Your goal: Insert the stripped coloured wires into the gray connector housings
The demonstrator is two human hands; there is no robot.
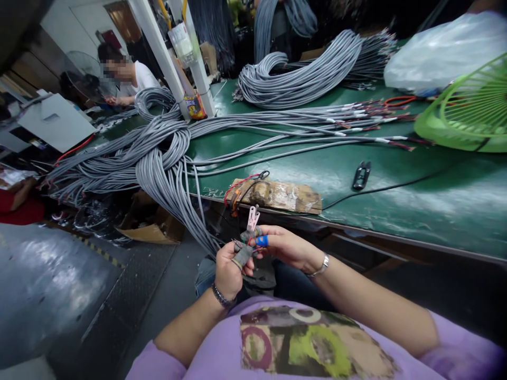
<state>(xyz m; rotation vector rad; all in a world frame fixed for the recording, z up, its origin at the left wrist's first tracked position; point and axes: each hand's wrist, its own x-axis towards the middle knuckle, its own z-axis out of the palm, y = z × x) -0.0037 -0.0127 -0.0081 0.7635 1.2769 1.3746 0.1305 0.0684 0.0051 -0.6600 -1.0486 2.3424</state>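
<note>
My left hand (230, 266) is closed near my lap, its fingers around the stripped end of a grey cable (208, 240) from the hanging bundle. Thin dark and red wires (257, 251) stick out between both hands. My right hand (283, 245) meets the left one, its fingertips pinched on these wires. Grey wrappings cover some fingertips, and a blue band (261, 241) circles a right finger. Just beyond the fingers a pale pink clip (253, 217) points up; what holds it is hidden. The exact wire ends are too small to make out.
A taped wooden board (283, 196) lies along the edge of the green table (400, 206). Beyond it are black snips (361, 175), grey cable bundles (158, 142), a coiled bundle (301, 79), a green fan (467, 113) and a plastic bag (443, 58). Another person (138, 79) sits at the far left.
</note>
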